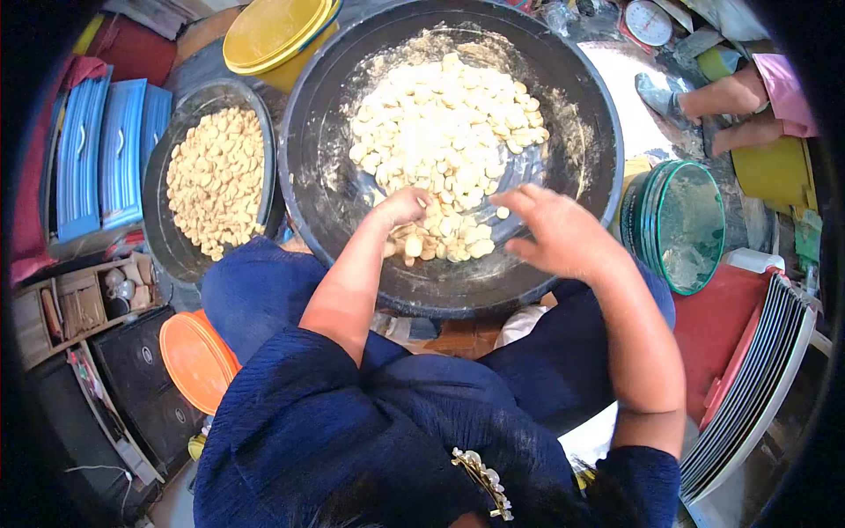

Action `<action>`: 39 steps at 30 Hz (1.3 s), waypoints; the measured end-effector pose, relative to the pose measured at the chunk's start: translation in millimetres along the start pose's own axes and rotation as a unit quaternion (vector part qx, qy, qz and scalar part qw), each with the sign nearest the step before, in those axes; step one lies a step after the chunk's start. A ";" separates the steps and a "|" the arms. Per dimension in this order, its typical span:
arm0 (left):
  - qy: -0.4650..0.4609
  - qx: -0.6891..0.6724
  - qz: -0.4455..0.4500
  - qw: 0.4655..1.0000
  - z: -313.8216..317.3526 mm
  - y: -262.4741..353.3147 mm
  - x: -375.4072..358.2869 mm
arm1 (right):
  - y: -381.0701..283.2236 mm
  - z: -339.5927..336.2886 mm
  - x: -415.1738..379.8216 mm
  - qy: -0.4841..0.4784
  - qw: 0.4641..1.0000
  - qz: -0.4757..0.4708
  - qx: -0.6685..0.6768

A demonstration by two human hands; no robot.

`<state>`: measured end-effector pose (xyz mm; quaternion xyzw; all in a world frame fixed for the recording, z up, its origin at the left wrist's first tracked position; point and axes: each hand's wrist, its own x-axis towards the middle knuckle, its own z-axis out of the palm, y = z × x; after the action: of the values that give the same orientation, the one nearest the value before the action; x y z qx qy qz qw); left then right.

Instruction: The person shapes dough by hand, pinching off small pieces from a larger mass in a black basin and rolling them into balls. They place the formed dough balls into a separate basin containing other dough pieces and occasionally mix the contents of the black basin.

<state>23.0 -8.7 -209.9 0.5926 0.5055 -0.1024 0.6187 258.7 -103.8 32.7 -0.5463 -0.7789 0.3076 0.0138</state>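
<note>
A wide black basin [304, 158] stands in front of me, dusted with what looks like flour. A heap of pale, flattened dough pieces [440, 114] fills its far part, and a smaller group [449, 239] lies at the near side. My left hand [403, 208] is over this smaller group with its fingers curled in; what they hold, if anything, is hidden. To its right, my right hand [553, 227] hovers above the basin, slightly blurred, thumb and fingers apart. One small round piece [502, 212] shows by its fingertips.
Left of the basin, a smaller dark tub [158, 211] holds browner pieces. A yellow lidded bucket [280, 40], an orange lid [195, 361], blue drawers [121, 150], green-rimmed tubs [691, 224] and a red container [726, 326] crowd around. Another person's legs [726, 99] are at the right.
</note>
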 end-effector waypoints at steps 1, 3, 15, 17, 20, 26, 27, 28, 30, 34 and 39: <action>0.069 -0.031 -0.009 0.997 -4.5 3.4 6.8 | 1.2 0.8 -1.8 0.001 0.998 -0.021 0.052; 0.103 -0.055 -0.013 0.993 -13.8 8.7 23.3 | -9.3 -11.3 -4.1 -0.068 0.997 0.031 -0.033; 0.239 0.148 0.035 0.959 -34.1 -5.2 75.7 | 24.1 -53.0 7.0 -0.013 0.999 -0.004 0.032; 0.181 -0.259 -0.041 0.948 -46.4 3.0 53.3 | 21.8 -55.5 7.7 -0.016 0.999 -0.010 0.049; 0.136 -0.473 0.067 0.868 -37.4 34.9 -13.0 | 12.5 -58.3 11.7 -0.030 0.998 -0.003 0.048; -0.197 -0.617 0.303 0.699 -33.7 104.7 -103.2 | -3.9 -25.3 40.5 0.087 0.974 0.016 0.208; -0.247 -0.606 0.312 0.689 -31.2 108.3 -120.7 | -7.7 -19.5 45.8 0.079 0.928 0.025 0.362; -0.212 -0.608 0.311 0.699 -22.1 111.4 -138.2 | -11.5 -13.5 50.0 0.078 0.928 0.017 0.363; -0.157 -0.553 0.313 0.756 -15.2 107.7 -164.6 | -19.2 -4.0 54.9 -0.032 0.837 -0.082 0.540; -0.088 -0.555 0.308 0.768 -6.4 95.0 -182.4 | -33.8 0.9 58.6 -0.024 0.875 -0.086 0.476; -0.108 -0.619 0.325 0.707 -10.4 97.9 -177.5 | -29.4 -14.6 58.6 0.128 0.771 -0.022 0.623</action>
<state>5.8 -56.8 -13.5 0.1894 0.1613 0.3773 0.8920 215.6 -53.0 40.6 -0.4347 -0.4194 0.6527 0.4574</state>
